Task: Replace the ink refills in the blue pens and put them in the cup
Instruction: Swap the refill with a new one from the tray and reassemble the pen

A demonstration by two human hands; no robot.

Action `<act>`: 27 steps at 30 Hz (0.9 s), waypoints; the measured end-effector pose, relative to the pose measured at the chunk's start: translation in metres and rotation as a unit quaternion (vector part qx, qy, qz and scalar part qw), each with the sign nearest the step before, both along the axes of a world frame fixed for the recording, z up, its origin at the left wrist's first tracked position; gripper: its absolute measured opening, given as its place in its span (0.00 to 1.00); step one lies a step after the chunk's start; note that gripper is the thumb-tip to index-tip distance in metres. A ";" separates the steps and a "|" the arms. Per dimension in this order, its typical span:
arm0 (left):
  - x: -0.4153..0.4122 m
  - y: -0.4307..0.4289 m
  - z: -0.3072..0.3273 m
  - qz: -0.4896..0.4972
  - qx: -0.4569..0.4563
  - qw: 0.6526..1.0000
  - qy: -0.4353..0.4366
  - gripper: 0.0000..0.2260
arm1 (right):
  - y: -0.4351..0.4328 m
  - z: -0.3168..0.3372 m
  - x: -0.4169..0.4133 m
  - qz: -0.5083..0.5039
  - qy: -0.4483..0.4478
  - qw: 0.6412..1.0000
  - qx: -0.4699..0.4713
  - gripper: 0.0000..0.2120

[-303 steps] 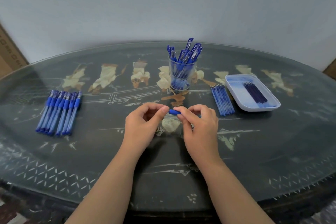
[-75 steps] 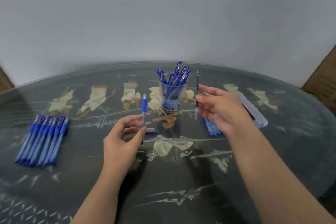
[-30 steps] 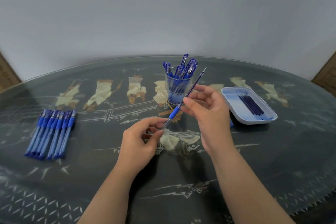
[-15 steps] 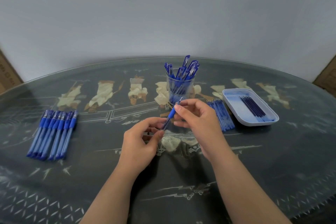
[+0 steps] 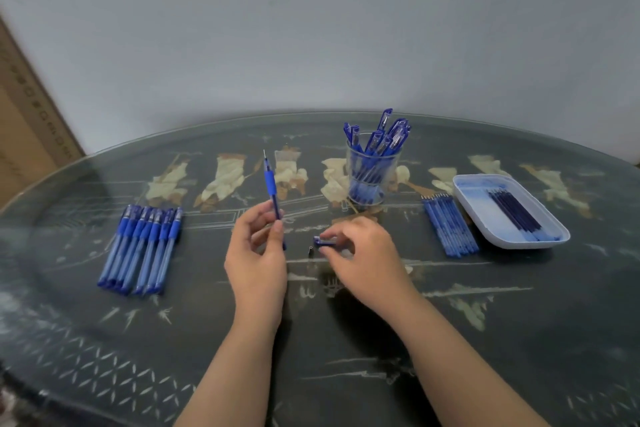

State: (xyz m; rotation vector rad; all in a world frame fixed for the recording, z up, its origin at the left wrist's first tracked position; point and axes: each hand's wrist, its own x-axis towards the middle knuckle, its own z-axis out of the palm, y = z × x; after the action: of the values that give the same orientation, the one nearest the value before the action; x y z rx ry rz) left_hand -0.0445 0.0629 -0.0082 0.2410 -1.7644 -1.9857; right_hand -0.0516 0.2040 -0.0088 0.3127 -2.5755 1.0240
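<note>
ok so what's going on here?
A person is refilling pens at a dark glass-topped table. The left hand holds a blue plastic pen upright, refill point bare at the top. The right hand pinches a small blue pen cap down at the tabletop, next to a small metal nose cone. A clear cup holds capped pens; a row of blue pens lies at left; loose blue refills lie beside a white tray of dark refills.
</note>
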 end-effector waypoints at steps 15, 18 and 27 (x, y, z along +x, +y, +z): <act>0.006 0.009 0.000 -0.085 -0.183 0.978 0.056 0.18 | 0.014 0.035 0.012 -0.051 -0.110 0.962 -0.245 0.03; 0.005 0.012 -0.004 -0.107 -0.241 0.962 0.077 0.19 | 0.034 0.061 0.018 -0.017 -0.121 0.902 -0.414 0.06; 0.005 0.015 -0.008 -0.129 -0.288 0.944 0.097 0.21 | 0.045 0.078 0.026 0.010 -0.103 0.909 -0.404 0.06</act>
State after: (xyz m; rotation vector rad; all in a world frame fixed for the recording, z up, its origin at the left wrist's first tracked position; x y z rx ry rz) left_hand -0.0399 0.0780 -0.0161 -0.3833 -2.2283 -1.4870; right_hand -0.0256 0.2489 0.0697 0.0026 -2.0537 2.0876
